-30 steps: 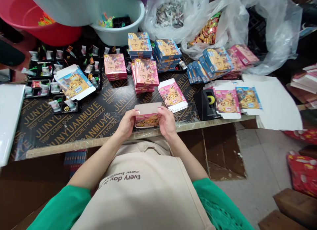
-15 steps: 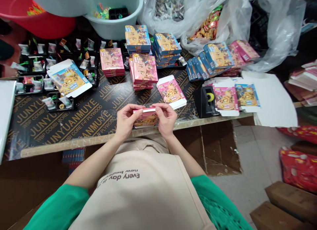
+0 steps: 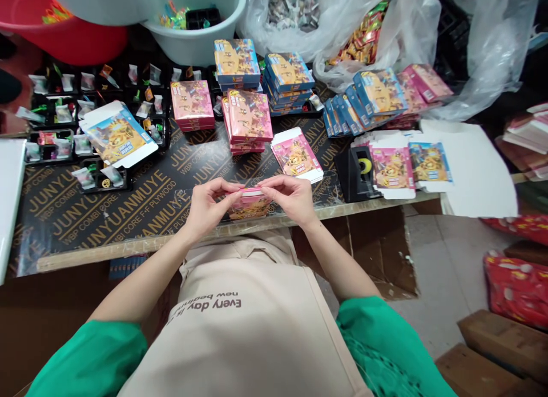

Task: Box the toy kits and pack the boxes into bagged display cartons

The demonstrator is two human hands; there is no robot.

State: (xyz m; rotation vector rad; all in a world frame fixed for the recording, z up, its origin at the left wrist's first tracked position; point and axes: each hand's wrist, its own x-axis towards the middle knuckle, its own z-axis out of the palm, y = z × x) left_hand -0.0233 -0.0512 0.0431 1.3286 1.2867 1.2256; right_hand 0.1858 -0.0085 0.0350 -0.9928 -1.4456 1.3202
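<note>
A pink printed cardboard box (image 3: 249, 206) stands on edge at the table's front, its narrow end upward. My left hand (image 3: 210, 207) pinches the top left of that end between thumb and fingers. From the other side my right hand (image 3: 293, 198) pinches the top right, both thumbs toward me and close together. The top flap lies folded down along the upper edge. Just beyond my right hand is a small pile of flat pink cartons (image 3: 296, 155). Behind the box rises a stack of filled pink boxes (image 3: 249, 116).
Black trays (image 3: 103, 177) of small packets fill the left, a flat blue carton (image 3: 119, 136) on them. Blue boxes (image 3: 289, 73) are stacked at the back. A black tape dispenser (image 3: 354, 175) stands right. Buckets (image 3: 199, 40) and plastic bags (image 3: 496, 55) line the far side.
The box's raised top flap has been folded down. Both hands moved from holding the flap's sides to pinching along the top edge, and the elbows have spread outward.
</note>
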